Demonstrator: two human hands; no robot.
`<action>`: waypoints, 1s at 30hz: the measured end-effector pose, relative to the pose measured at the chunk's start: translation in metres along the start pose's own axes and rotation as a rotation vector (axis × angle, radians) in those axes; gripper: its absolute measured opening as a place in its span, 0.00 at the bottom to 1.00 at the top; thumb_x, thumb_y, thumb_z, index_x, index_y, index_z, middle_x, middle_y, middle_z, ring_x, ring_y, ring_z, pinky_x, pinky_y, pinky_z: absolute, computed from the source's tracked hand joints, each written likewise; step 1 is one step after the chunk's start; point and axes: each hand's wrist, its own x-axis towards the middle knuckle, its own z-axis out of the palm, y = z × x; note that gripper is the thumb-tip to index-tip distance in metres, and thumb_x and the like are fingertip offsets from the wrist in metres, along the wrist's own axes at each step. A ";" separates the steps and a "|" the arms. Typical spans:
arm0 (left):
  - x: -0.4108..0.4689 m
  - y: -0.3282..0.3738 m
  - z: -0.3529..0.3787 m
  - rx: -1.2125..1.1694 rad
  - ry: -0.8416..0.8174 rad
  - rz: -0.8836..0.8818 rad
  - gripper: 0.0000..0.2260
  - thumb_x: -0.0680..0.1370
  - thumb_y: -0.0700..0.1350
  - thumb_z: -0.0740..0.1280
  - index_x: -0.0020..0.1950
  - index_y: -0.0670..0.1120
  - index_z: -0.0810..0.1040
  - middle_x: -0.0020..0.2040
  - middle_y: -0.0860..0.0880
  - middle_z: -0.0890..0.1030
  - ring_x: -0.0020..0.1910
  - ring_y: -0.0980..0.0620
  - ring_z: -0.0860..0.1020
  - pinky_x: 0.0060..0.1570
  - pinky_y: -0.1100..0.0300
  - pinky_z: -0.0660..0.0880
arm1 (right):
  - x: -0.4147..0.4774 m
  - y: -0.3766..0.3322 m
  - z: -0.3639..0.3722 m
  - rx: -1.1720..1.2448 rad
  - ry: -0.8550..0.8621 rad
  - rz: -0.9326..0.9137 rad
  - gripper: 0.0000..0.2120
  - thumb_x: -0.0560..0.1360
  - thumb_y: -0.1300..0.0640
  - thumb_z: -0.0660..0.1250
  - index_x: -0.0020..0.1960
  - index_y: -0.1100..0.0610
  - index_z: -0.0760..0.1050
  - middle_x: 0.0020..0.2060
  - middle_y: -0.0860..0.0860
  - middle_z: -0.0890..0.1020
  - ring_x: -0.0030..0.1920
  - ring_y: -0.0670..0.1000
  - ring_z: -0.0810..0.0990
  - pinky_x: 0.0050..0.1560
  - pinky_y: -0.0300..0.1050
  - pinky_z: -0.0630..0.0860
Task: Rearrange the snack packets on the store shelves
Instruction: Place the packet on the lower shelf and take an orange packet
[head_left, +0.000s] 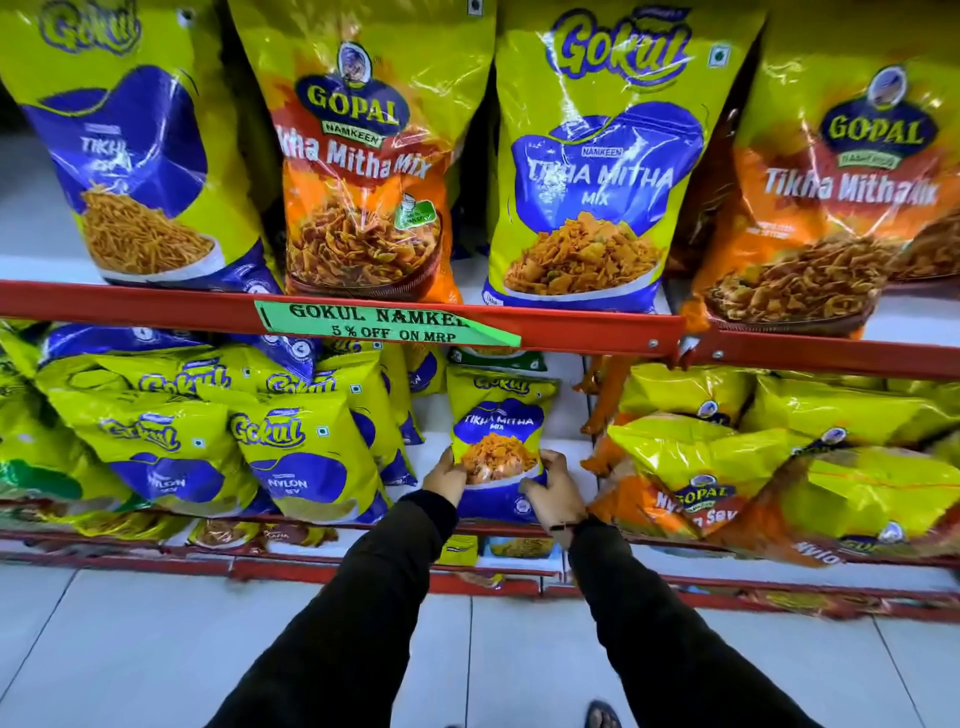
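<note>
A small yellow and blue Gokul Tikha Mitha Mix packet (500, 426) stands upright on the middle shelf (566, 431), in a gap between other packets. My left hand (447, 475) grips its lower left edge. My right hand (553, 488) grips its lower right corner. Both arms wear dark sleeves. Left of it lean several Gokul Nylon Sev packets (306, 462). To its right lie tumbled yellow and orange Gopal packets (727, 483).
The upper shelf, behind a red rail (156, 304) with a green offer label (384, 325), holds large Gokul (597, 171) and Gopal (363, 171) bags. A lower shelf (467, 564) holds small packets. The tiled floor (156, 649) and a sandalled foot (602, 716) are below.
</note>
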 end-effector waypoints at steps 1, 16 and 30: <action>0.002 -0.003 -0.002 0.005 -0.020 0.006 0.21 0.81 0.38 0.56 0.75 0.43 0.64 0.68 0.45 0.73 0.67 0.45 0.72 0.60 0.59 0.66 | 0.001 -0.002 0.001 -0.024 -0.003 -0.001 0.24 0.76 0.65 0.65 0.70 0.61 0.63 0.59 0.62 0.80 0.59 0.61 0.78 0.51 0.41 0.69; -0.106 0.058 -0.061 0.050 0.345 0.841 0.14 0.81 0.43 0.57 0.57 0.60 0.78 0.58 0.55 0.80 0.60 0.54 0.76 0.58 0.58 0.74 | -0.083 -0.094 0.000 0.148 0.389 -0.773 0.08 0.80 0.59 0.62 0.57 0.54 0.77 0.52 0.49 0.80 0.49 0.42 0.79 0.49 0.35 0.73; -0.110 0.250 -0.167 -0.153 0.570 0.640 0.24 0.82 0.50 0.53 0.77 0.43 0.61 0.76 0.38 0.64 0.74 0.40 0.63 0.73 0.49 0.58 | -0.080 -0.285 -0.028 0.099 0.188 -0.623 0.26 0.82 0.51 0.56 0.77 0.58 0.60 0.74 0.57 0.69 0.74 0.58 0.67 0.73 0.50 0.62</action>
